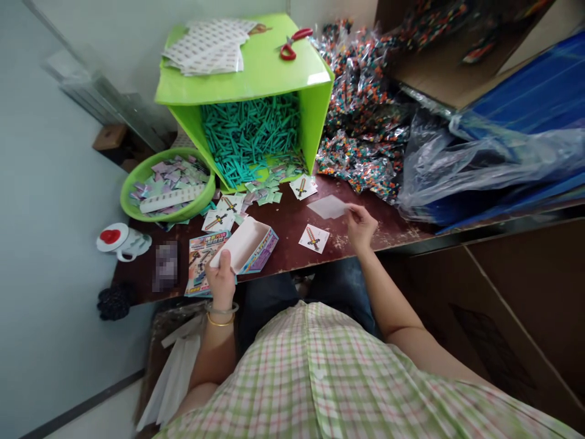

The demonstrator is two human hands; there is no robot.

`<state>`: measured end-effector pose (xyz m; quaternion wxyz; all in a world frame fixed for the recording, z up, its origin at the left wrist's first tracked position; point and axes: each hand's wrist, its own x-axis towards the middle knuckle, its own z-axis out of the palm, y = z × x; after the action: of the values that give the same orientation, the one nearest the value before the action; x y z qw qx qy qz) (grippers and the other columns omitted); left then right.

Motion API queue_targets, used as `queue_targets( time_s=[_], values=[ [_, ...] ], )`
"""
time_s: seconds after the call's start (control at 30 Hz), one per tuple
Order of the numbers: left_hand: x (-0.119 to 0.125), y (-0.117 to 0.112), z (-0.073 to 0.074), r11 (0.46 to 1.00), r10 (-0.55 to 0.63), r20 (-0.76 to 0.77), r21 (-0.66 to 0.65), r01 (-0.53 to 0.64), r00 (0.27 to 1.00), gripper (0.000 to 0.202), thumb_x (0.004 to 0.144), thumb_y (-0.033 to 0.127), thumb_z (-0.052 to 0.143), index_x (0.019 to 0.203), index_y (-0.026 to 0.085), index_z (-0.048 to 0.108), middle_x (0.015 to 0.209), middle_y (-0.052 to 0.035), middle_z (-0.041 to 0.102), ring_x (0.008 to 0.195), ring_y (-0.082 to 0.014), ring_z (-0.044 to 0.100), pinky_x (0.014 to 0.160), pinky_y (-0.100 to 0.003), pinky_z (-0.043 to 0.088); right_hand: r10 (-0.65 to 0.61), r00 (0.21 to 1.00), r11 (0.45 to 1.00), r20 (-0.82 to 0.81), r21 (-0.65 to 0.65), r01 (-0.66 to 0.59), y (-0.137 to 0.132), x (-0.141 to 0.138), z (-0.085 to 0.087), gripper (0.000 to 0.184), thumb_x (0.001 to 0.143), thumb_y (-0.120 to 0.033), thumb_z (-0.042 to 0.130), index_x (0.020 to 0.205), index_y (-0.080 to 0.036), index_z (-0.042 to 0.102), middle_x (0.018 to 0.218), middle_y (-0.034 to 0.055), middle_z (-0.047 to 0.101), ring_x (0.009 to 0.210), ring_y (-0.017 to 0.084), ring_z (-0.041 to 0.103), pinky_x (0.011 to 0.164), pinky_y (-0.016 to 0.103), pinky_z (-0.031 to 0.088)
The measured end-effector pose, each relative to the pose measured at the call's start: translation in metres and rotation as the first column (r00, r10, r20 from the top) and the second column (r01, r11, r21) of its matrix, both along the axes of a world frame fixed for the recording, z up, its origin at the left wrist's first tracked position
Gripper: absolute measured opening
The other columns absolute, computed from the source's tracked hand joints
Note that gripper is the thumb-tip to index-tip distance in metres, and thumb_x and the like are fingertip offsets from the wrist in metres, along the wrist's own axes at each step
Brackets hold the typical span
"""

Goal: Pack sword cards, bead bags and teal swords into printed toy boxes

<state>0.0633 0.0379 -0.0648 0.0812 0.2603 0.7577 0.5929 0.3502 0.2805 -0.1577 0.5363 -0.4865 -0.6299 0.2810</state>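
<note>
My left hand (220,277) grips the near end of a small open cardboard box (247,244) with a colourful printed side, resting on the dark wooden table (292,238). My right hand (361,225) pinches the edge of a thin clear sheet (328,207) lying flat on the table. A white card with a sword picture (314,238) lies between the two hands. Another such card (303,186) lies farther back, and others (223,213) sit beside the box.
A green bin (256,91) tipped on its side spills teal sticks (251,137); paper sheets (205,46) and red scissors (292,42) lie on top. A green bowl (137,177) holds paper slips. Bags of beads (365,103), blue plastic-wrapped boards (503,140) and a white cup (121,241) surround them.
</note>
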Motion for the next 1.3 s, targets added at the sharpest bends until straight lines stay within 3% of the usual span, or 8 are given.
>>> queue_targets(
  time_s=[0.23, 0.4, 0.6, 0.77, 1.0, 1.07, 1.2, 1.3],
  values=[
    [0.007, 0.004, 0.010, 0.998, -0.058, -0.057, -0.001, 0.058, 0.997, 0.060, 0.083, 0.075, 0.069, 0.089, 0.016, 0.080, 0.090, -0.0128, 0.081, 0.091, -0.0287, 0.078, 0.089, -0.039, 0.062, 0.321, 0.807, 0.946, 0.497, -0.213, -0.245, -0.010, -0.018, -0.016, 0.020, 0.090, -0.029, 0.066, 0.071, -0.022, 0.065, 0.081, 0.0093, 0.074, 0.082, 0.025, 0.067, 0.082, 0.036, 0.054],
    [0.011, 0.006, 0.020, 0.982, -0.190, -0.088, 0.000, 0.191, 0.978, 0.059, 0.084, 0.076, 0.067, 0.088, 0.019, 0.081, 0.092, -0.0111, 0.082, 0.091, -0.0269, 0.077, 0.088, -0.038, 0.062, 0.136, 0.967, 0.981, 0.215, -0.166, -0.101, 0.002, -0.024, -0.007, 0.023, 0.094, -0.035, 0.058, 0.077, -0.022, 0.067, 0.088, 0.0071, 0.075, 0.087, 0.024, 0.067, 0.084, 0.034, 0.052],
    [0.017, 0.012, 0.023, 0.971, -0.240, -0.087, -0.024, 0.239, 0.967, 0.059, 0.087, 0.075, 0.064, 0.088, 0.019, 0.080, 0.089, -0.0097, 0.081, 0.088, -0.0263, 0.076, 0.084, -0.036, 0.061, 0.060, 0.998, 0.952, -0.014, -0.300, -0.062, 0.010, -0.019, 0.019, 0.053, 0.080, -0.052, 0.075, 0.056, -0.023, 0.039, 0.056, -0.0067, 0.036, 0.058, 0.010, 0.036, 0.058, 0.025, 0.033],
    [0.025, 0.022, 0.028, 0.925, -0.380, -0.079, -0.040, 0.378, 0.922, 0.061, 0.089, 0.077, 0.061, 0.092, 0.019, 0.080, 0.095, -0.0103, 0.081, 0.093, -0.0270, 0.075, 0.089, -0.037, 0.061, 0.281, 0.957, 0.956, -0.076, -0.062, -0.285, -0.011, -0.008, 0.067, 0.040, 0.092, -0.059, 0.065, 0.079, -0.021, 0.068, 0.078, 0.0021, 0.066, 0.077, 0.020, 0.061, 0.073, 0.034, 0.053],
    [0.039, 0.022, 0.029, 0.817, -0.577, -0.137, -0.093, 0.569, 0.806, 0.066, 0.102, 0.072, 0.042, 0.117, 0.021, 0.081, 0.118, -0.0131, 0.080, 0.115, -0.0287, 0.074, 0.105, -0.042, 0.058, 0.634, 0.490, 0.536, 0.598, 0.117, -0.836, -0.062, -0.057, 0.137, 0.014, 0.098, -0.029, 0.069, 0.107, -0.031, 0.079, 0.146, 0.0043, 0.065, 0.145, 0.034, 0.050, 0.127, 0.061, 0.032],
    [0.039, 0.015, 0.027, 0.844, -0.536, -0.160, -0.086, 0.530, 0.829, 0.065, 0.103, 0.071, 0.040, 0.119, 0.022, 0.080, 0.117, -0.0127, 0.080, 0.114, -0.0287, 0.074, 0.105, -0.043, 0.058, 0.637, 0.485, 0.518, 0.599, 0.133, -0.845, -0.070, -0.065, 0.128, 0.024, 0.097, -0.037, 0.071, 0.120, -0.030, 0.076, 0.152, 0.0073, 0.060, 0.148, 0.036, 0.047, 0.128, 0.062, 0.031],
    [0.024, -0.005, 0.023, 0.926, -0.378, -0.134, -0.039, 0.377, 0.916, 0.065, 0.100, 0.074, 0.043, 0.111, 0.023, 0.083, 0.110, -0.0121, 0.082, 0.107, -0.0299, 0.076, 0.099, -0.044, 0.061, 0.627, 0.653, 0.735, 0.425, -0.043, -0.677, -0.072, -0.050, 0.071, 0.032, 0.104, -0.047, 0.055, 0.111, -0.023, 0.076, 0.119, 0.0139, 0.072, 0.114, 0.031, 0.069, 0.101, 0.048, 0.056],
    [0.010, -0.014, 0.022, 0.911, -0.413, -0.076, -0.017, 0.413, 0.907, 0.068, 0.095, 0.080, 0.047, 0.100, 0.023, 0.084, 0.103, -0.0126, 0.082, 0.101, -0.0310, 0.077, 0.095, -0.046, 0.062, 0.747, 0.545, 0.660, 0.380, -0.326, -0.676, -0.060, -0.038, 0.015, 0.039, 0.103, -0.047, 0.050, 0.082, -0.022, 0.072, 0.082, 0.0081, 0.072, 0.075, 0.023, 0.068, 0.073, 0.036, 0.057]
  ],
)
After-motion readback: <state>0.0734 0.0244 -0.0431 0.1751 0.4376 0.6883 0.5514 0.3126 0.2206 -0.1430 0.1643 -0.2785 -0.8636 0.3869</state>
